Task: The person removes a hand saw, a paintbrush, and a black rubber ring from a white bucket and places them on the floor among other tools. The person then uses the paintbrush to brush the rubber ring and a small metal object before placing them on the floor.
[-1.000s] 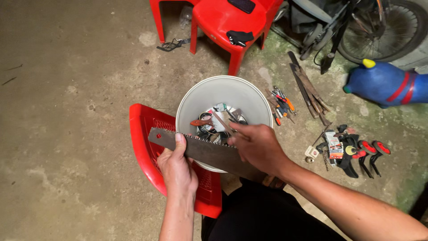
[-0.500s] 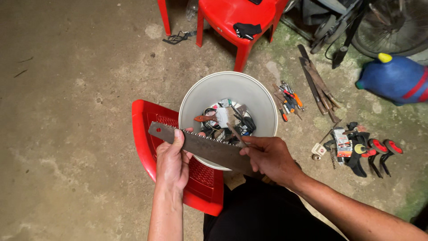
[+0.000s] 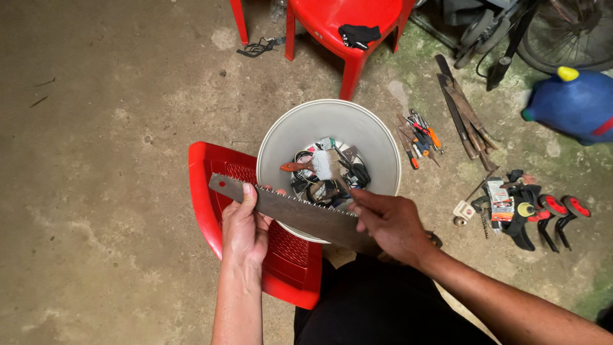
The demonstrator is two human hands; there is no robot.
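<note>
Over a stained concrete floor [image 3: 108,160], the saw blade [image 3: 300,214] slants toolward between clamped hands: left hand [image 3: 246,230] pinching its far end, right hand [image 3: 393,223] gripping nearer, above the white bucket [image 3: 281,137].

Dim, warm light from above; corners fall dark, edges bend slightly, the view is sharp, and shadows are soft.
</note>
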